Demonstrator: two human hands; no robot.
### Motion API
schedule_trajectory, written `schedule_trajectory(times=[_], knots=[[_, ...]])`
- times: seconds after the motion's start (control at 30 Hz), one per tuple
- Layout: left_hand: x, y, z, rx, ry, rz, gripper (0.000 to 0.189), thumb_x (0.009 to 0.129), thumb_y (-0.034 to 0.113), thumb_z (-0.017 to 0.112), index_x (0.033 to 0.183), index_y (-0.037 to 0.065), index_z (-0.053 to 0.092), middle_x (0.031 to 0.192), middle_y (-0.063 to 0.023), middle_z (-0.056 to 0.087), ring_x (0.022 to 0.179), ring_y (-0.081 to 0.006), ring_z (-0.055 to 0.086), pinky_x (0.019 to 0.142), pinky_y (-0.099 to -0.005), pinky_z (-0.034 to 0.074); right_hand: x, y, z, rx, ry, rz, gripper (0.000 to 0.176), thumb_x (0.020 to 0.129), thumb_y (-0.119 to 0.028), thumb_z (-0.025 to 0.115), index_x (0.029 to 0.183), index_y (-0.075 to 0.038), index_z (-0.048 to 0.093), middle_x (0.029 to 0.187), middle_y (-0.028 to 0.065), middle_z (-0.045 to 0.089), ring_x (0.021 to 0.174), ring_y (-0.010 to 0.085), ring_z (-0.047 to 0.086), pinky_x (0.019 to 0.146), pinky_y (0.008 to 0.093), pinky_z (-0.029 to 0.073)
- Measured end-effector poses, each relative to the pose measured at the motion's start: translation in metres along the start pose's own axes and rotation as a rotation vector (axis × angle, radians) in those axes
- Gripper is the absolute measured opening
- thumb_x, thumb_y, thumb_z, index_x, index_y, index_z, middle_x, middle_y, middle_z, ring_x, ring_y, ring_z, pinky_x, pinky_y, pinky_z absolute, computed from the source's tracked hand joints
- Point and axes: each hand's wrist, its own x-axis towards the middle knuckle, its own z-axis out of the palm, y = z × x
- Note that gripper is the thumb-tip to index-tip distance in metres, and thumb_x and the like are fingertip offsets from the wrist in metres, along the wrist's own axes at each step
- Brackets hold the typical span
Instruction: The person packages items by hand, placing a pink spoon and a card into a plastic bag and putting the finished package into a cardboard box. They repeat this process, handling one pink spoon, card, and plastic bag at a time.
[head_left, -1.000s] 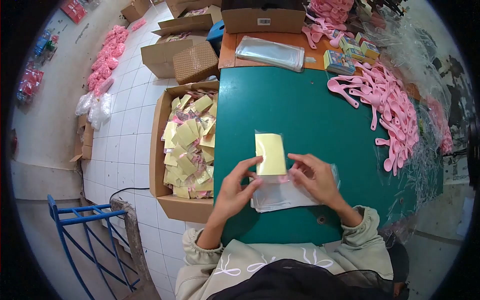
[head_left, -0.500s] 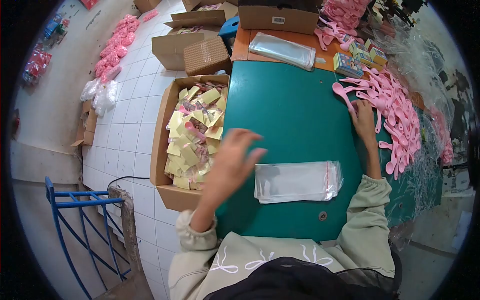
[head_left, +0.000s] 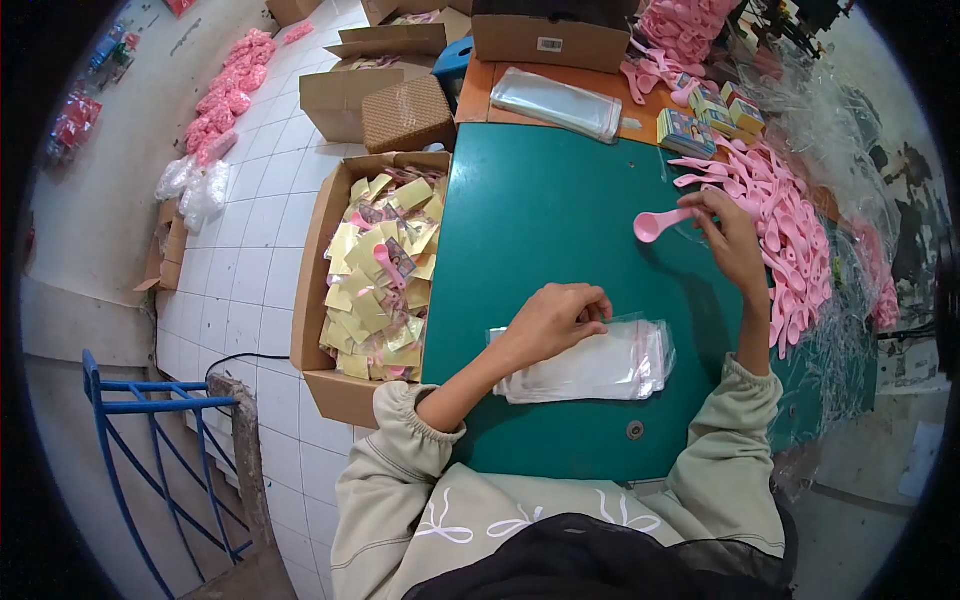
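Observation:
My right hand (head_left: pixel 729 238) is closed on the handle of a pink spoon (head_left: pixel 650 226), its bowl pointing left above the green table (head_left: pixel 540 220). Resting over the upper edge of a stack of clear plastic bags (head_left: pixel 585 368) is my left hand (head_left: pixel 557 320), fingers pinched together; whether a bag is between them is too small to make out. A heap of pink spoons (head_left: pixel 795 255) lies right of my right hand. Packed pieces with yellow cards (head_left: pixel 370 300) fill a cardboard box (head_left: pixel 312 270) left of the table.
Another stack of clear bags (head_left: pixel 556 104) lies at the table's far side, near small card stacks (head_left: pixel 687 134) and a brown box (head_left: pixel 550 42). Loose plastic film (head_left: pixel 850 130) hangs at the right. A blue metal rail (head_left: pixel 160 403) stands at lower left.
My left hand has moved right, from beside the box onto the bag stack. My right hand has lifted one pink spoon off the heap, and its bowl has swung down and left.

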Motion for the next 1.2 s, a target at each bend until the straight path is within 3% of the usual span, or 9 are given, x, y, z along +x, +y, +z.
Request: schedule_trajectory(times=[0.1, 0.27, 0.3, 0.37, 0.47, 0.6, 0.73, 0.83, 1.2], knots=[[-0.001, 0.001, -0.004, -0.079, 0.038, -0.031, 0.015, 0.075, 0.010, 0.069, 0.085, 0.003, 0.059, 0.074, -0.0094, 0.065, 0.066, -0.0208, 0.063, 0.061, -0.0310, 0.049, -0.010, -0.032, -0.009, 0.056, -0.026, -0.057, 0.015, 0.084, -0.005, 0.055, 0.098, 0.001, 0.056, 0.083, 0.0095, 0.061, 0.072, 0.0167, 0.060, 0.066, 0.0276, 0.046], [0.001, 0.009, -0.016, -0.144, -0.016, -0.184, 0.015, 0.084, 0.012, 0.064, 0.091, 0.001, 0.056, 0.084, -0.0083, 0.067, 0.077, -0.0125, 0.064, 0.070, -0.0267, 0.051, -0.019, -0.063, -0.015, 0.174, -0.404, 0.050, 0.017, 0.082, -0.004, 0.058, 0.096, 0.001, 0.049, 0.077, 0.0099, 0.059, 0.067, 0.0165, 0.059, 0.061, 0.0265, 0.045], [0.001, 0.004, -0.016, -0.294, 0.003, -0.188, 0.016, 0.085, 0.013, 0.063, 0.093, 0.002, 0.054, 0.086, -0.0094, 0.067, 0.079, -0.0134, 0.064, 0.071, -0.0271, 0.051, -0.019, -0.064, -0.014, 0.166, -0.464, 0.070, 0.018, 0.082, -0.004, 0.059, 0.096, 0.000, 0.048, 0.076, 0.0099, 0.059, 0.066, 0.0161, 0.059, 0.061, 0.0266, 0.045], [0.001, -0.005, -0.018, -0.594, 0.039, -0.196, 0.017, 0.088, 0.014, 0.061, 0.096, 0.003, 0.051, 0.090, -0.0118, 0.067, 0.083, -0.0153, 0.064, 0.074, -0.0280, 0.051, -0.020, -0.058, -0.008, 0.093, -0.439, 0.101, 0.020, 0.081, -0.002, 0.060, 0.096, -0.001, 0.047, 0.074, 0.0100, 0.058, 0.067, 0.0158, 0.059, 0.060, 0.0286, 0.045], [-0.001, -0.001, -0.032, -0.751, 0.024, -0.279, 0.020, 0.088, 0.014, 0.060, 0.100, 0.004, 0.047, 0.095, -0.0156, 0.066, 0.088, -0.0175, 0.064, 0.077, -0.0291, 0.051, -0.020, -0.050, -0.007, 0.085, -0.321, 0.047, 0.022, 0.080, -0.001, 0.061, 0.096, -0.001, 0.046, 0.074, 0.0090, 0.057, 0.069, 0.0149, 0.060, 0.061, 0.0294, 0.047], [-0.001, 0.002, -0.036, -0.819, 0.047, -0.312, 0.025, 0.086, 0.013, 0.064, 0.102, 0.003, 0.048, 0.096, -0.0168, 0.066, 0.087, -0.0165, 0.064, 0.075, -0.0278, 0.051, -0.017, -0.055, -0.002, 0.240, 0.054, -0.044, 0.022, 0.081, -0.001, 0.061, 0.098, -0.001, 0.046, 0.078, 0.0067, 0.057, 0.074, 0.0132, 0.061, 0.068, 0.0270, 0.050], [-0.001, 0.003, -0.037, -0.878, 0.055, -0.312, 0.030, 0.083, 0.011, 0.066, 0.106, 0.001, 0.049, 0.095, -0.0164, 0.067, 0.084, -0.0155, 0.065, 0.074, -0.0264, 0.052, -0.015, -0.056, 0.003, 0.406, 0.164, -0.028, 0.022, 0.083, -0.002, 0.062, 0.102, -0.001, 0.049, 0.082, 0.0059, 0.058, 0.078, 0.0116, 0.060, 0.073, 0.0246, 0.049], [-0.002, 0.004, -0.038, -0.795, 0.055, -0.330, 0.032, 0.082, 0.010, 0.068, 0.107, 0.001, 0.051, 0.094, -0.0161, 0.067, 0.084, -0.0153, 0.065, 0.075, -0.0262, 0.052, -0.015, -0.062, 0.007, 0.539, 0.198, -0.050, 0.024, 0.083, -0.003, 0.063, 0.103, 0.000, 0.050, 0.084, 0.0057, 0.059, 0.079, 0.0118, 0.061, 0.073, 0.0240, 0.049], [-0.002, 0.012, -0.035, -0.717, 0.125, -0.336, 0.038, 0.084, 0.014, 0.066, 0.117, 0.000, 0.052, 0.094, -0.0097, 0.067, 0.084, -0.0109, 0.063, 0.073, -0.0237, 0.049, -0.020, -0.070, 0.015, 0.381, 0.075, -0.101, 0.027, 0.081, -0.003, 0.065, 0.104, -0.001, 0.050, 0.083, 0.0059, 0.059, 0.080, 0.0110, 0.061, 0.072, 0.0248, 0.050]])
